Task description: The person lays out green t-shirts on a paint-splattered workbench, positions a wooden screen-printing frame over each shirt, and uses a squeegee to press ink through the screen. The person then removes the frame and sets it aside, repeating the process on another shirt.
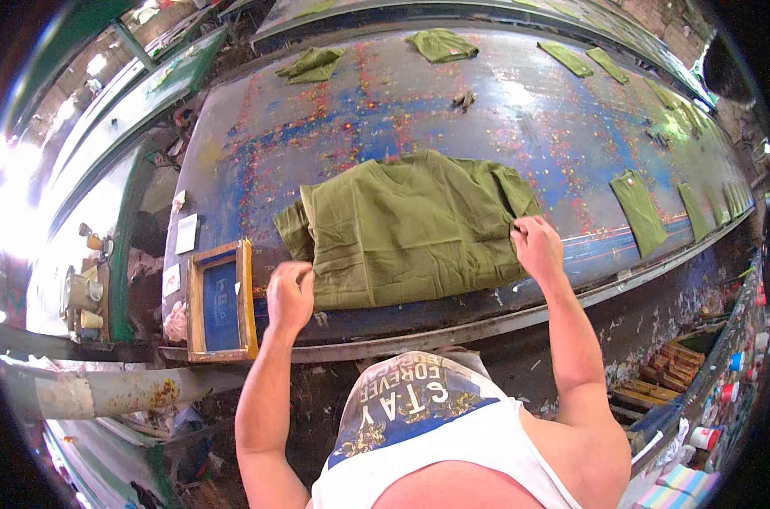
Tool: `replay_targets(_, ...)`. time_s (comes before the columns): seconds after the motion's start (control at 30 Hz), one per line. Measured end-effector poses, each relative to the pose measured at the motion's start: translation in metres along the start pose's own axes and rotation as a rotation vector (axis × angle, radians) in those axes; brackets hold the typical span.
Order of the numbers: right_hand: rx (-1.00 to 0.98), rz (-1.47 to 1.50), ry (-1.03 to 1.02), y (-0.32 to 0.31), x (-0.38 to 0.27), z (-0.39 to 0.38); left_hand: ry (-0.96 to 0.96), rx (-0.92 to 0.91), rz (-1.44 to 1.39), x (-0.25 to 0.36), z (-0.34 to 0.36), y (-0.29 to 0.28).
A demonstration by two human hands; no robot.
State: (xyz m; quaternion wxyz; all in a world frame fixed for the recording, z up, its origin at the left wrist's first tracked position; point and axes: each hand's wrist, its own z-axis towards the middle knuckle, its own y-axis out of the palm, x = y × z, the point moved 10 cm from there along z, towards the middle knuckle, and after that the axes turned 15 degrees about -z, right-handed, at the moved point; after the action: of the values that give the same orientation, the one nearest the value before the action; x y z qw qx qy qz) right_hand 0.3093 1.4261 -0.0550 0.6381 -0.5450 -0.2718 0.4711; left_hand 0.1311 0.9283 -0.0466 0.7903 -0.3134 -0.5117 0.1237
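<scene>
"At the near-left corner of the worktop (275, 119), what is logged?"

"One wooden-framed blue screen (222, 307), lying just left of the left hand (290, 295) and the nearest obstacle to it. Behind it, along the left edge, a white card (186, 233); at that edge beside the screen, a crumpled pink piece (175, 322)."

"Far edge?"

"Two bunched green garments: one toward the far-left corner (311, 65), one further right (440, 46). A dark scrap (464, 100) lies between that second one and the middle. Toward the right end of the near edge, a narrow folded green piece (640, 214), with more like it beyond. Surface speckled with coloured dots."

"Main specimen?"

"Green shirt (419, 233), spread near the near edge, left of the worktop's centre. Neckline toward the far edge, hem toward the near edge; cloth creased."

"Hands?"

"Well apart, one at each side of the shirt. Left: fingers curled inward at the lower left of the cloth; cannot tell whether fabric is pinched. Right hand (538, 248): thumb and fingertips brought together on the shirt's right edge, by the sleeve."
</scene>
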Motion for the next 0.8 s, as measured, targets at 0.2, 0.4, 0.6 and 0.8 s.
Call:
replay_targets(0.2, -0.104, 0.159, 0.222, 0.034, 0.033, -0.067, -0.541, 0.042, -0.273, -0.092, -0.062, 0.034)
replay_targets(0.4, -0.187, 0.141, 0.285, 0.045, 0.050, -0.073, -0.607, -0.010, -0.315, -0.105, -0.065, 0.038)
replay_targets(0.6, -0.029, 0.537, 0.264, 0.010, 0.052, -0.028, -0.435, 0.281, -0.688, -0.065, -0.014, 0.000)
replay_targets(0.8, 0.384, 0.801, 0.121, -0.121, 0.033, 0.075, 0.025, 0.493, -0.676, 0.053, 0.090, -0.130)
